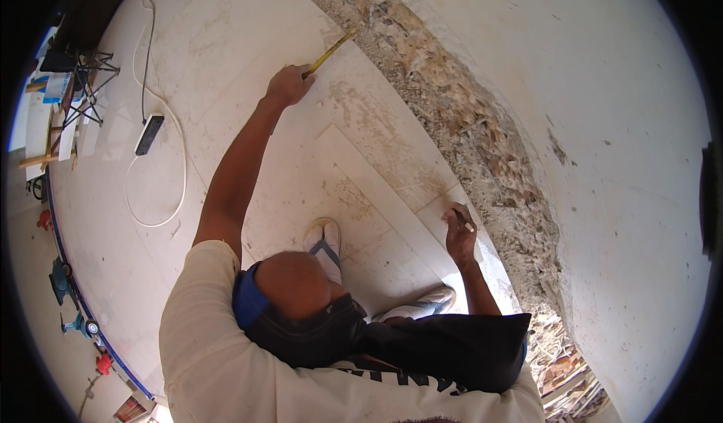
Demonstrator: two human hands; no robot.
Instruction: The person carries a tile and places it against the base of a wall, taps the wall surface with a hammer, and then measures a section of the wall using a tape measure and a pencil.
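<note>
My left hand (288,85) is closed at the end of an outstretched arm, gripping a yellow tape measure (330,54). Its narrow strip points away to the right, and the far tip reaches the rough broken edge along the wall base. Low on the right, my right hand (458,241) has its fingers curled round a short thin stick with a pale end (468,226); its kind is too small to make out. Between the hands a long pale tile strip (376,189) lies on the dusty tiled floor (248,16).
A band of exposed rubble (459,114) runs along the foot of the white wall (625,182). On the left lie a power strip (149,134) and its looped white cord (183,174). Beyond stands a folding stool (90,84). My feet wear flip-flops (326,251); debris (565,370) lies lower right.
</note>
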